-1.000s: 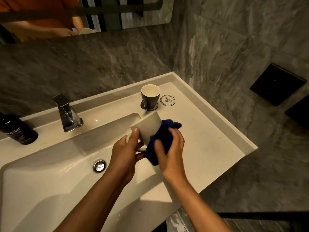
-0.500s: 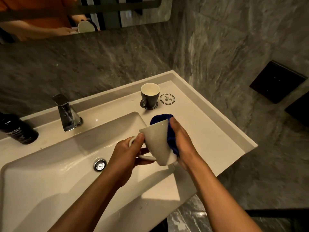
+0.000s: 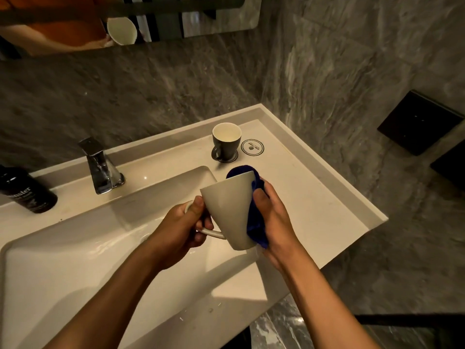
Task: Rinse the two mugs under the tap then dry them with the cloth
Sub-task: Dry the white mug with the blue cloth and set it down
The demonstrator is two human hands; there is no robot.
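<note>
Left hand (image 3: 176, 227) has a closed grip on the handle of the white mug (image 3: 229, 210), held over the right side of the sink (image 3: 75, 260), mouth tilted away. Right hand (image 3: 274, 222) grips the blue cloth (image 3: 256, 227), pressed against the mug's right side. Grey mug (image 3: 225, 142) upright on the bench (image 3: 314, 197) behind, on a coaster, right of the tap (image 3: 100, 167).

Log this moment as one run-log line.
step: drying | left hand: holds white mug by handle | right hand: presses blue cloth to its side | dark mug: upright on counter | tap: off
</note>
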